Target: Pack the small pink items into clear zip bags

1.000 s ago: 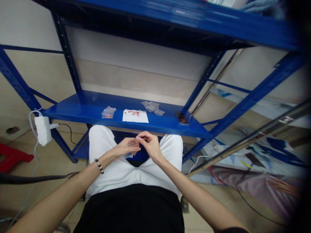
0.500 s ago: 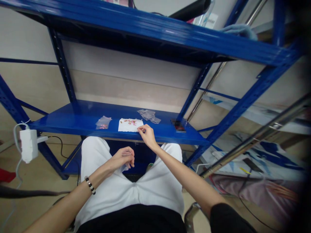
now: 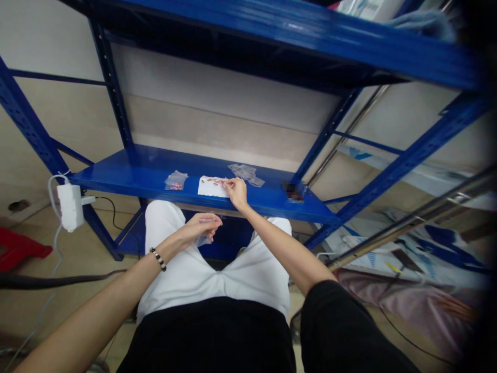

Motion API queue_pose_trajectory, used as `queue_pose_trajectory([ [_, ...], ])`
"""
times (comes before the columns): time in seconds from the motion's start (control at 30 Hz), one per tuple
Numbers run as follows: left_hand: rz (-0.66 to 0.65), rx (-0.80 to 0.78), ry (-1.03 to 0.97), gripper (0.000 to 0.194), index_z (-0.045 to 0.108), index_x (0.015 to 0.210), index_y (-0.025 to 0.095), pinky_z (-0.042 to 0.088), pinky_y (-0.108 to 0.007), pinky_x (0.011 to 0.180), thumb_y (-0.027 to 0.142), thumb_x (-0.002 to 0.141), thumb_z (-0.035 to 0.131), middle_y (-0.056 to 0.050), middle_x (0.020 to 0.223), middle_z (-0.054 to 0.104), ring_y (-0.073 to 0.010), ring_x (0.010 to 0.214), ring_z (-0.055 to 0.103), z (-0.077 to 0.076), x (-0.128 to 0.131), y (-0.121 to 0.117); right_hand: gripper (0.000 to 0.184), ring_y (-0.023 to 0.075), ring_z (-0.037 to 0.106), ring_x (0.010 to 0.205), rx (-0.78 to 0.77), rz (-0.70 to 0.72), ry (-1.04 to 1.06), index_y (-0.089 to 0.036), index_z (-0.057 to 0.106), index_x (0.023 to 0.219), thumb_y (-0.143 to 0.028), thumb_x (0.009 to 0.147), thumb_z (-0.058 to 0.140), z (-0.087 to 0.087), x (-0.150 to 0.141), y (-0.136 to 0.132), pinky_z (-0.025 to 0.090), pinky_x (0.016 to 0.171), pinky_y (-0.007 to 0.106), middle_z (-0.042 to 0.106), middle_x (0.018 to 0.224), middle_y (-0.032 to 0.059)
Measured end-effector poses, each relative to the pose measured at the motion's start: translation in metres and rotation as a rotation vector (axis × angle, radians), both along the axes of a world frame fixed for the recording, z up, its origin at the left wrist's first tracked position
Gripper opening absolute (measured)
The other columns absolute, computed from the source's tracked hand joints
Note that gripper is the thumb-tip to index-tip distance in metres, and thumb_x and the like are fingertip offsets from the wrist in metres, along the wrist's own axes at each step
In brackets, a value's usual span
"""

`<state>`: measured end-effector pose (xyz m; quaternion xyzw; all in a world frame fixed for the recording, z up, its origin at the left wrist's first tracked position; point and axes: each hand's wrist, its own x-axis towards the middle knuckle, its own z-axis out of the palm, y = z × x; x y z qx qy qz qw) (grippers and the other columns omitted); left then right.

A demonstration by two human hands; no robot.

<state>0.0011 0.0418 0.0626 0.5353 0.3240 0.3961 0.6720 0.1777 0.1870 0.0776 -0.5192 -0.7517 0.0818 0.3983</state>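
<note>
Flanking white paper (image 3: 212,191) the right hand (image 3: 237,194) partly hides are clear bags (image 3: 248,173)

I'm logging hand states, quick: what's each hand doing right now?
Left hand: closed around a clear plastic bag.
Right hand: fingertips together at the white sheet; can't tell whether it grips anything.

Right hand (image 3: 237,194): fingertips hide right part of white sheet (image 3: 212,192); pinched content, if any, indiscernible. Small pieces (image 3: 215,184), just left of those fingertips: too small to identify. Clear plastic (image 3: 202,240), under fingers of left hand (image 3: 204,226): partly hidden. Clear bags (image 3: 248,173), beyond right fingertips: overlapping, count uncertain. Dark item (image 3: 294,191), right of right fingertips: pixelated. Red object (image 3: 23,249), far left of left fingers: cut by picture edge.
</note>
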Motion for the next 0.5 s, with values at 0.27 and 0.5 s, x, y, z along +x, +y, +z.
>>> queue_pose_trajectory([
  [0.27,0.003,0.132,0.150,0.029,0.060,0.077,0.013,0.048,-0.025,0.061,0.032,0.067,0.080,-0.001,0.066,0.062,-0.0119,0.060,0.059,0.002,-0.003,0.001,0.010,0.0171,0.056,0.078,0.033,0.450,0.015,-0.017,0.070,0.071,-0.017,0.082,0.068,0.030,-0.013,-0.107,0.040,0.076,0.029,0.067,0.075,0.0029],
  [0.5,-0.086,0.109,0.164,0.019,0.064,0.072,0.010,0.049,-0.027,0.062,0.025,0.071,0.075,-0.005,0.068,0.065,-0.0137,0.061,0.061,-0.001,0.000,-0.008,0.017,0.0195,0.048,0.083,0.062,0.525,-0.471,-0.016,0.067,0.070,-0.009,0.083,0.059,0.036,-0.017,-0.137,0.029,0.074,0.032,0.063,0.077,0.0043],
])
